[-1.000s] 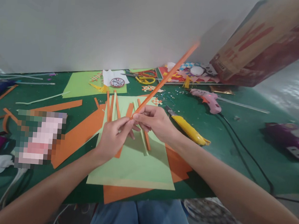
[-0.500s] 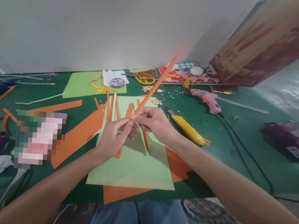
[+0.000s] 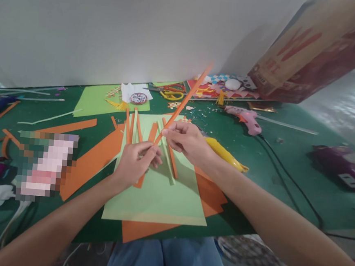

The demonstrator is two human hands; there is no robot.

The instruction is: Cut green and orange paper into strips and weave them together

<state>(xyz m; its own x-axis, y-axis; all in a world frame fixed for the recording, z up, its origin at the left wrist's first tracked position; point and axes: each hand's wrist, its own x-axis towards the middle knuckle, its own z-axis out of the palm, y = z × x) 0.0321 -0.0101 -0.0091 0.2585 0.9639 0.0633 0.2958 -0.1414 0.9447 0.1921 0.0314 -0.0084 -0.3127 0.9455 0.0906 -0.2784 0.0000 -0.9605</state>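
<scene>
An orange paper strip (image 3: 188,97) slants up and away to the right between my hands. My left hand (image 3: 137,160) pinches its lower end between thumb and fingers. Higher along the same strip, my right hand (image 3: 184,141) is closed on it with thumb and forefinger. Below them lies a pale green paper sheet (image 3: 156,207) with several loose orange and green strips on top, among them an orange strip (image 3: 172,161) under my right hand. Orange paper (image 3: 95,161) shows to the left of the sheet and beneath it.
A yellow utility knife (image 3: 227,155) lies right of my right hand. Farther right are a pink glue gun (image 3: 246,120) with a black cord and a purple device (image 3: 342,166). Scissors (image 3: 171,95) and a tray of paper scraps (image 3: 199,91) sit at the back. A blurred phone-like object (image 3: 47,168) is left.
My right hand has slid a little up the strip, away from my left hand. The strip's far tip has dropped slightly down and left. My left hand has barely moved.
</scene>
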